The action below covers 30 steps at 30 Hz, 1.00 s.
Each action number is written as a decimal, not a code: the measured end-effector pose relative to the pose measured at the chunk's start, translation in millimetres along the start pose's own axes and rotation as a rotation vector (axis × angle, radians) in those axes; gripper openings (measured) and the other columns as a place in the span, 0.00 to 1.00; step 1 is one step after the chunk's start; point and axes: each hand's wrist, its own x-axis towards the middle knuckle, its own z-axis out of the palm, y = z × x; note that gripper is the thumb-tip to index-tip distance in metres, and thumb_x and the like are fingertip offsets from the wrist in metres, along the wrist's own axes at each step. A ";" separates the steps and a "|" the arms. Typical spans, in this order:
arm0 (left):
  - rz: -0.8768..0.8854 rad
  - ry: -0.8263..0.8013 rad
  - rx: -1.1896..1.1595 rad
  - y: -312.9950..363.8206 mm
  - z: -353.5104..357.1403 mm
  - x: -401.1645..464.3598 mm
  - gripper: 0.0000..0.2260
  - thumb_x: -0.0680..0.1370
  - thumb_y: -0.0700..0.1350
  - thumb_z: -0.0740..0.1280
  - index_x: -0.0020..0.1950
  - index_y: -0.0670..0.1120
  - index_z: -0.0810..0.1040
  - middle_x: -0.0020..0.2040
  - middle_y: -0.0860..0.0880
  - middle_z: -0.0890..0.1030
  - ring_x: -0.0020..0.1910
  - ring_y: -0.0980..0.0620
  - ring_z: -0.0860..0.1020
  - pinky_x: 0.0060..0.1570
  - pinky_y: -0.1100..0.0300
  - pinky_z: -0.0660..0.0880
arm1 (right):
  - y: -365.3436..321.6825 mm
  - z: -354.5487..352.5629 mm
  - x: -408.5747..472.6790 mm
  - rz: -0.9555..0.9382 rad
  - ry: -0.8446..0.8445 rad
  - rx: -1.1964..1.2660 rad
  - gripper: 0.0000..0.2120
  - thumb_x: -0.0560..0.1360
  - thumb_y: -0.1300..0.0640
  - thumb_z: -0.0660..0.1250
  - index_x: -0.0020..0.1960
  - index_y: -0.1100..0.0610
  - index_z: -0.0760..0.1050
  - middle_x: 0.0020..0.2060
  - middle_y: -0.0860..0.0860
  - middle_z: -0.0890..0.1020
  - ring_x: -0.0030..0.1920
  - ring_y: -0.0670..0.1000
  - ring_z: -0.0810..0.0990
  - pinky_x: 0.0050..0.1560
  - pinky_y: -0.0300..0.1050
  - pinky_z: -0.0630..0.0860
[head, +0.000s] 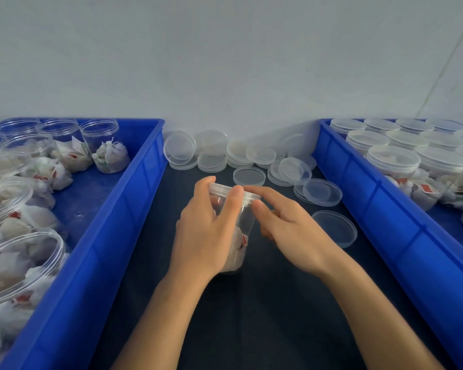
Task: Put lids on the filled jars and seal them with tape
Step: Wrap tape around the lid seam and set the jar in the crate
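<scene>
Clear jar [245,222] w/ white sachets upright on dark table [251,316] btwn two blue bins, lid [234,190] on top, left hand [206,236] fingers curled round jar body, right hand [289,231] fingers pinching lid rim.

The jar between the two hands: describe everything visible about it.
The jar is a clear plastic cylinder, upright on the dark table between the two blue bins. White sachets with a red tag fill its lower part. A clear lid sits on its mouth. The left hand wraps round its side, fingertips at the lid's rim; the right hand touches the lid's edge and the wall below it. No tape shows on it.
</scene>
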 end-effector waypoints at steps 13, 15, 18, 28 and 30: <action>0.017 0.018 -0.279 -5.1 -10.7 4.5 0.16 0.78 0.69 0.60 0.56 0.64 0.80 0.52 0.62 0.83 0.53 0.61 0.81 0.53 0.57 0.74 | -4.5 -9.6 -3.7 -0.025 0.081 -0.309 0.14 0.85 0.38 0.56 0.70 0.31 0.68 0.31 0.41 0.78 0.38 0.46 0.78 0.46 0.49 0.74; 0.032 -0.003 -0.284 -6.8 -11.1 5.3 0.18 0.79 0.70 0.59 0.58 0.63 0.81 0.54 0.61 0.83 0.55 0.61 0.81 0.54 0.58 0.73 | -3.7 -11.9 -4.1 -0.029 0.069 -0.299 0.14 0.85 0.38 0.57 0.70 0.31 0.68 0.30 0.40 0.78 0.39 0.46 0.78 0.50 0.52 0.77; 0.048 -0.037 -0.287 -9.9 -11.8 6.2 0.20 0.79 0.70 0.58 0.60 0.61 0.81 0.54 0.58 0.83 0.56 0.59 0.81 0.56 0.58 0.74 | -3.8 -12.9 -4.1 -0.028 0.043 -0.303 0.15 0.84 0.38 0.57 0.70 0.30 0.69 0.33 0.39 0.80 0.44 0.46 0.81 0.55 0.55 0.79; 0.029 -0.144 -0.358 -14.3 -15.6 11.3 0.19 0.83 0.62 0.58 0.67 0.58 0.81 0.59 0.55 0.83 0.65 0.48 0.80 0.68 0.37 0.77 | -6.2 -13.4 -5.4 0.029 -0.061 -0.286 0.20 0.84 0.36 0.55 0.76 0.30 0.64 0.46 0.36 0.80 0.56 0.47 0.80 0.64 0.58 0.77; -0.001 -0.166 -0.357 -14.9 -15.9 10.8 0.21 0.83 0.62 0.57 0.70 0.58 0.79 0.62 0.55 0.83 0.67 0.47 0.80 0.68 0.39 0.77 | -5.3 -13.7 -5.5 0.030 -0.060 -0.274 0.20 0.84 0.37 0.55 0.76 0.30 0.65 0.50 0.37 0.80 0.58 0.47 0.80 0.64 0.58 0.76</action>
